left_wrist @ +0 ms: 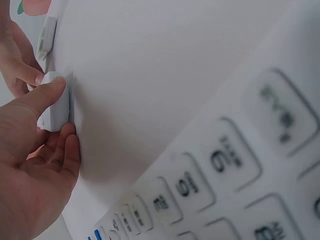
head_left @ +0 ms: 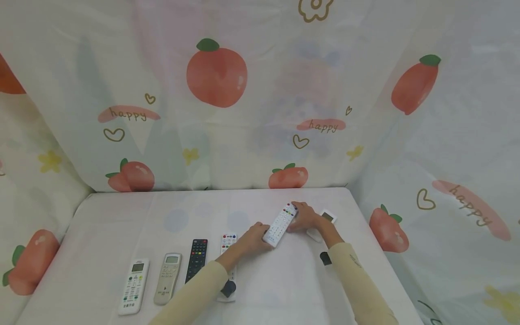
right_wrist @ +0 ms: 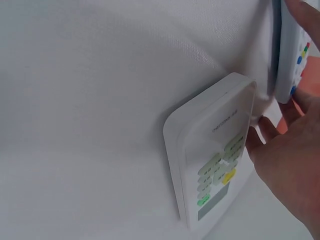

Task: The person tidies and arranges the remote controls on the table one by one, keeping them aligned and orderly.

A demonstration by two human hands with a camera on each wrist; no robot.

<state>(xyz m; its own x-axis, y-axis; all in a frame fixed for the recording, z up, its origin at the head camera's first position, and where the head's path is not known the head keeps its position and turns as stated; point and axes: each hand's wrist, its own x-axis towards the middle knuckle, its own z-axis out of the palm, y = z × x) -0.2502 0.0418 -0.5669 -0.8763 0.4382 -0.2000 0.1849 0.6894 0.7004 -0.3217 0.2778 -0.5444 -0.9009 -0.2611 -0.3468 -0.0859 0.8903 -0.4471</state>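
Both hands hold a white remote control (head_left: 280, 225) with coloured buttons near its far end, tilted over the white table. My left hand (head_left: 255, 238) grips the near end; in the left wrist view its thumb lies on top of the remote (left_wrist: 59, 107) and its fingers curl below. At the far end, my right hand (head_left: 304, 217) pinches the remote's side. The right wrist view shows the thumb over the remote (right_wrist: 287, 60) and fingers under it. A second white remote (right_wrist: 210, 160) with a small screen lies beside the right hand, partly hidden by that arm in the head view.
To the left, a white remote (head_left: 134, 286) with a screen, a beige remote (head_left: 167, 278) and a black remote (head_left: 197, 259) lie side by side. Another white remote (head_left: 229, 241) is partly under my left forearm. Fruit-printed cloth (head_left: 243, 144) walls the back and sides of the table.
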